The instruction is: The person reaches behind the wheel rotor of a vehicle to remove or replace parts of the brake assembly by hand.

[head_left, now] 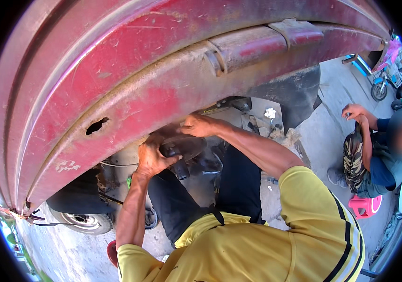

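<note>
Both my arms reach under the lower edge of a worn red vehicle panel (pixel 140 110). My left hand (pixel 150 157) is closed around a dark cylindrical part (pixel 180 168), its thumb lying across it and its fingertips partly hidden. Just right of it, my right hand (pixel 198 126) has its fingers bent in at the panel's underside. What those fingers hold, if anything, is hidden. A dark, dusty rounded piece (pixel 189 146) sits below the right hand, in shadow between the two hands.
A wheel (pixel 83 222) stands under the panel at left. Past my knees, a wrench (pixel 211 172) and loose parts lie on the ground. A dark flap (pixel 288 94) hangs at right. Another person (pixel 375 155) sits on a red stool (pixel 365 206); a motorcycle (pixel 380 87) stands behind.
</note>
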Demonstrator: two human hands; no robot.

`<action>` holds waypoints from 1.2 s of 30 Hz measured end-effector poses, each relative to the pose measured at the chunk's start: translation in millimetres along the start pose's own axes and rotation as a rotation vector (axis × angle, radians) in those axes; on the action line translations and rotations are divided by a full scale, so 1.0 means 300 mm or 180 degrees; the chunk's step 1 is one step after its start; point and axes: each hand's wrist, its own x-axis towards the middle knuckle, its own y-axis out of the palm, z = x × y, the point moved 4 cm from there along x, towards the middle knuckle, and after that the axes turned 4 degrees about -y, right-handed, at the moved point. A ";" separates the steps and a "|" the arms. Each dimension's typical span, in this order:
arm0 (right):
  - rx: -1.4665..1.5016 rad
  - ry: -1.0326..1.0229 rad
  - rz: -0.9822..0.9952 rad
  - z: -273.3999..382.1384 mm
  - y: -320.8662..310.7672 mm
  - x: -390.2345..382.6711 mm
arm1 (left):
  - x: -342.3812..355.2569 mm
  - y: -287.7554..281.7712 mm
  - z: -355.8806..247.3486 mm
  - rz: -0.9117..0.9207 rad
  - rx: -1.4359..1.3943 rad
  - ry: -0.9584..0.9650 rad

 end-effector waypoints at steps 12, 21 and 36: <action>0.0335 -0.0112 -0.0199 -0.052 0.025 0.000 | 0.004 -0.006 -0.018 0.0069 0.0237 0.0111; 0.0623 -0.0144 -0.0369 -0.062 0.048 -0.003 | -0.004 -0.028 -0.048 0.0062 0.0039 0.0013; -0.0183 -0.1286 -0.0533 -0.226 0.136 0.004 | 0.000 -0.016 -0.048 0.0010 0.0177 0.0161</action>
